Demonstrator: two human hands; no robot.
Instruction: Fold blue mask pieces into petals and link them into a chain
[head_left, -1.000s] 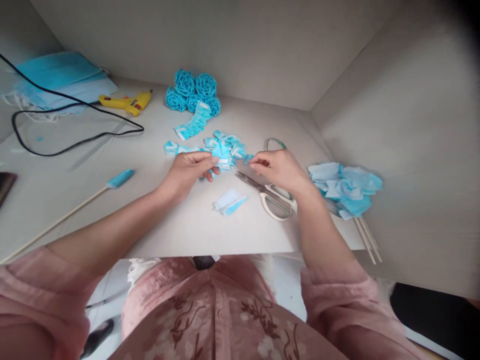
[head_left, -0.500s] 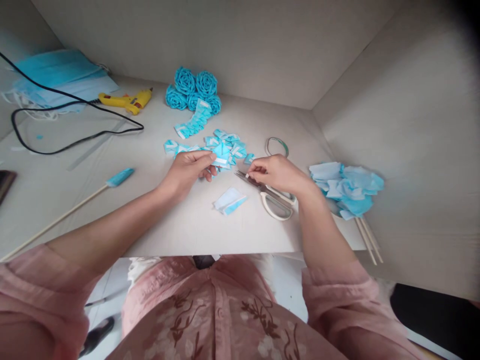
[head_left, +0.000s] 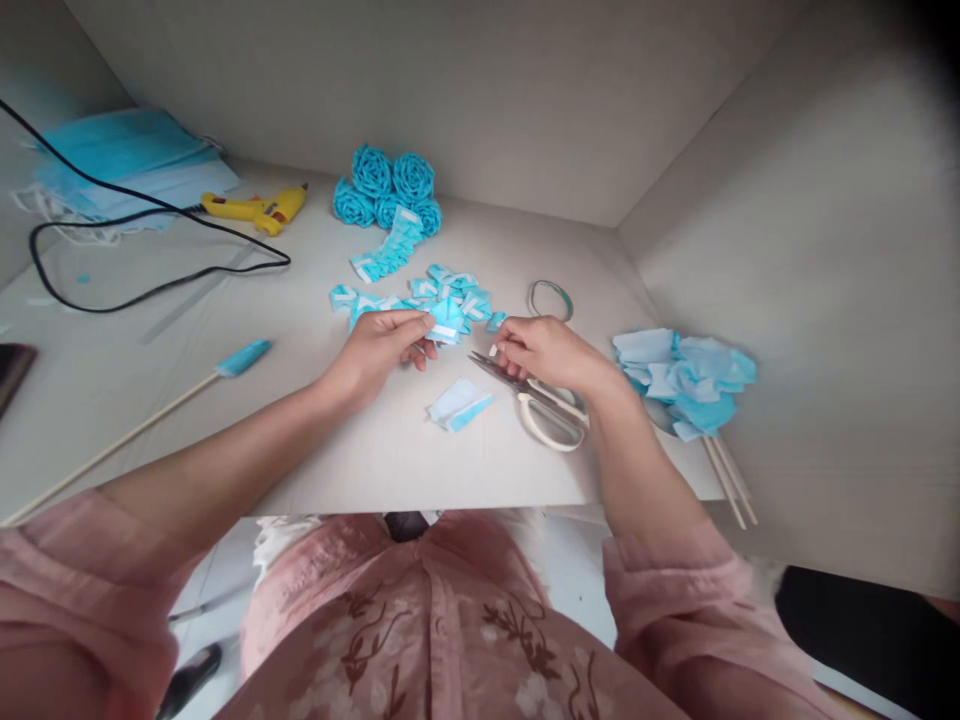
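Between thumb and fingers, my left hand (head_left: pixel 386 345) pinches a folded blue mask-fabric piece (head_left: pixel 448 318) with a white strip along its lower edge. Over the scissors, my right hand (head_left: pixel 544 350) is closed on a tiny white scrap (head_left: pixel 493 350), too small to name. The scissors (head_left: pixel 551 418) lie with white handles toward me, partly under that hand. Behind my left hand is a pile of similar folded blue pieces (head_left: pixel 476 303). A loose white-and-blue piece of fabric (head_left: pixel 460 405) rests on the table in front of me.
Rolled blue rosettes (head_left: pixel 373 172) and a pleated strip (head_left: pixel 390 248) stand at the back. A yellow glue gun (head_left: pixel 259 210) with black cord and blue masks (head_left: pixel 142 150) lie back left. A blue-tipped stick (head_left: pixel 157 412) lies left. Blue scraps (head_left: pixel 686 375) sit right; a tape ring (head_left: pixel 551 300) lies behind the scissors.
The view has shifted slightly, so the table's things appear a little lower. Both hands keep nearly the same pose and hold the same pieces.
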